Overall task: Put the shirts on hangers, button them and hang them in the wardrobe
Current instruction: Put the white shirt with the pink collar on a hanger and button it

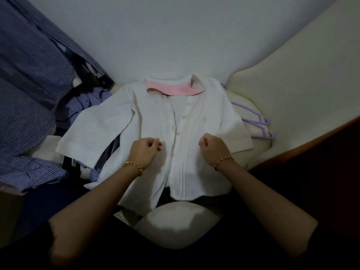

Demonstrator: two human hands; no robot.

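A white short-sleeved shirt [155,121] with a pink collar [175,90] lies face up on a cream sofa seat [251,106]. Its front is partly buttoned along the middle placket and gapes open near the collar. My left hand [145,152] hovers over the left front panel with its fingers curled in, and no fabric shows between them. My right hand [212,148] is a loose fist over the right front panel, just right of the placket. No hanger shows inside the shirt.
Several purple hangers [259,122] stick out from under the shirt's right sleeve. Blue checked shirts [29,94] hang or pile up at the left, with striped ones [87,103] beneath the white sleeve. A dark wooden edge [311,141] runs along the right.
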